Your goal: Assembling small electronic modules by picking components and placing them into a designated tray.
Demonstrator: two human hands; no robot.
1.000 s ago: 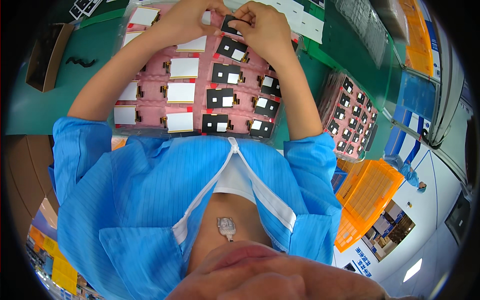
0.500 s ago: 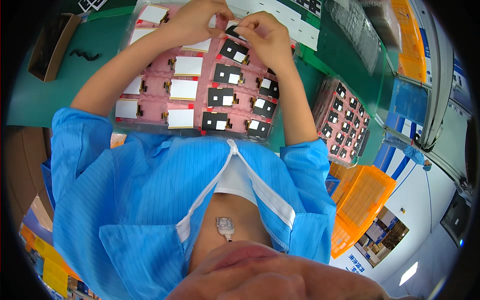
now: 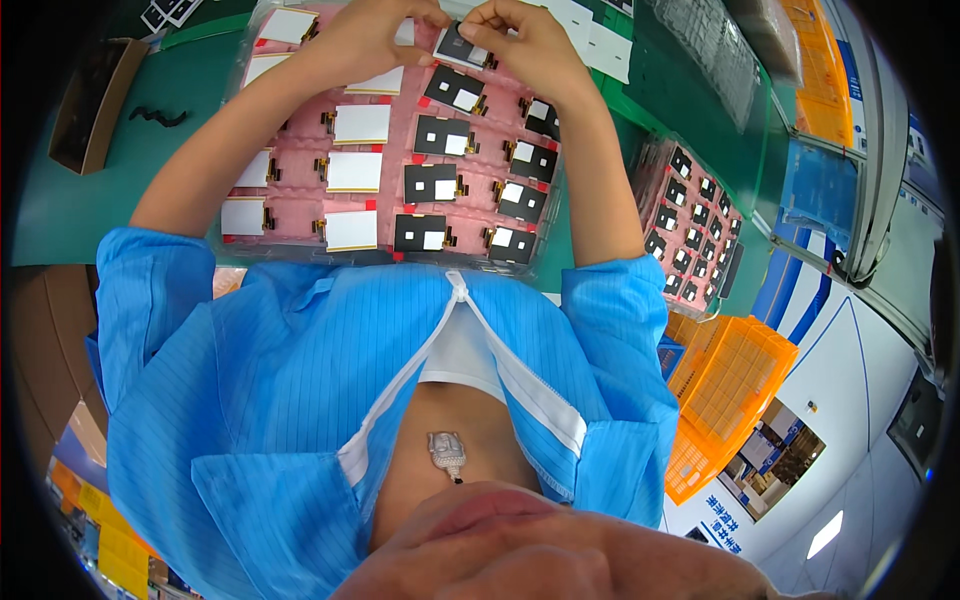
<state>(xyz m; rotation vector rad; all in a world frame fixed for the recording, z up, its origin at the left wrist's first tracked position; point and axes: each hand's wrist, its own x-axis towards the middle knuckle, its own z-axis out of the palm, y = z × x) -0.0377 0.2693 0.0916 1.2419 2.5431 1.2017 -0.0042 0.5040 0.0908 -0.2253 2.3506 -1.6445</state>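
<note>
Before me lies a clear tray with a pink liner [image 3: 397, 130] holding rows of small flat panels with short flex tails. The left columns show bare white panels [image 3: 361, 124]; the right ones carry black sheets with white squares, such as this black-covered panel [image 3: 443, 136]. My right hand [image 3: 530, 45] has thumb and finger closed at the upper edge of a black sheet [image 3: 460, 46] lying over a panel in the top row. My left hand [image 3: 375, 40] hovers just left of that panel, thumb and forefinger apart with nothing seen between them. Its other fingers are partly hidden.
A second pink-lined tray [image 3: 690, 230] of black-covered panels stands at the right. An open cardboard box [image 3: 98, 105] and a black curled strip [image 3: 158, 117] lie on the green table at the left. White sheets [image 3: 607, 50] and clear plastic packs [image 3: 710, 65] are beyond. An orange crate [image 3: 735, 400] sits lower right.
The black sheet now lies flatter over the top-row panel. My left fingers have drawn away from it, while my right fingers stay at its edge. The tray appears slightly shifted leftward in view.
</note>
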